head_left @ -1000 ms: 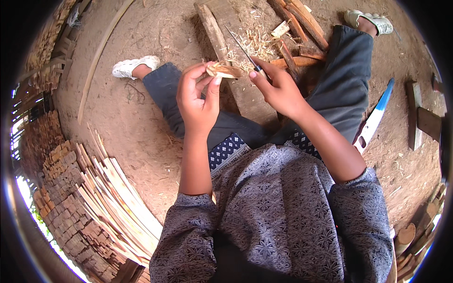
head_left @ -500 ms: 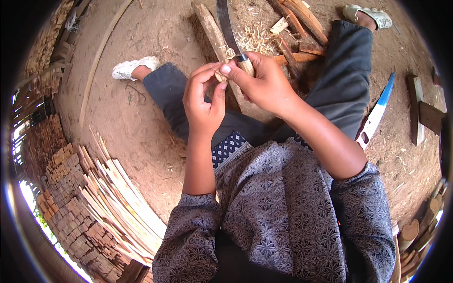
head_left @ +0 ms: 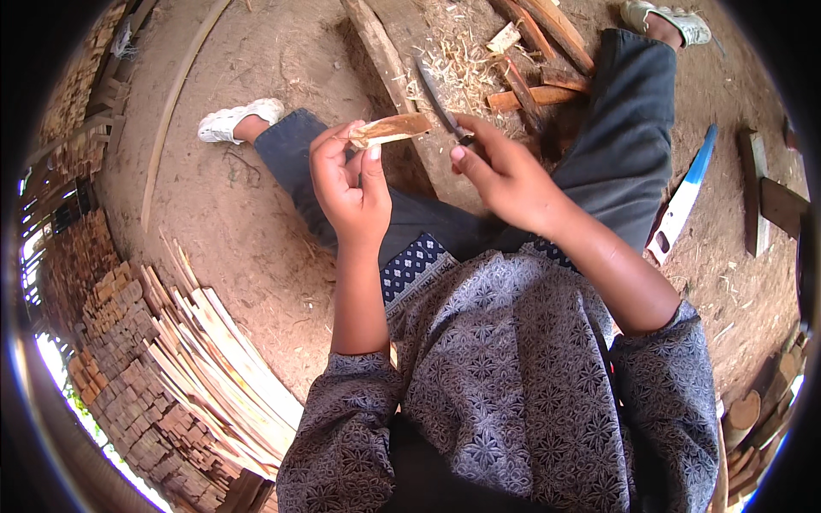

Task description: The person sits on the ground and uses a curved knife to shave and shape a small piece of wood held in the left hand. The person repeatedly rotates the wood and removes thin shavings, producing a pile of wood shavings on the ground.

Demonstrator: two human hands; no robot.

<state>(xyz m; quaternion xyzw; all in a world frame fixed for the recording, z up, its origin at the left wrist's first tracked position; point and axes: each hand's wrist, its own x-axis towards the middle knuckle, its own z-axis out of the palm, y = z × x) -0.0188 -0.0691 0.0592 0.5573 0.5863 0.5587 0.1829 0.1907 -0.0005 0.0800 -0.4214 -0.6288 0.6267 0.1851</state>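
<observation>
Between the thumb and fingers of my left hand (head_left: pixel 352 184) is a short piece of wood (head_left: pixel 395 128), pale along its edge and reddish brown on its face. It points to the right, toward the knife. My right hand (head_left: pixel 511 178) is closed around the handle of a knife with a long dark blade (head_left: pixel 438 98); the fingers cover most of the handle. The blade slants up and to the left, just past the free end of the wood, and looks apart from it. Both hands are above a wooden plank (head_left: pixel 449 175) between my legs.
Pale shavings (head_left: pixel 457 73) and several wood offcuts (head_left: pixel 522 90) lie beyond my hands. A handsaw with a blue-tipped blade (head_left: pixel 684 201) rests on the dirt floor at the right. Long split strips (head_left: pixel 227 359) and stacked wood pieces (head_left: pixel 141 389) fill the lower left.
My hands have moved apart. The wood piece has turned from end-on to lying sideways in my left hand, and the knife has dropped lower, its blade tilting further left.
</observation>
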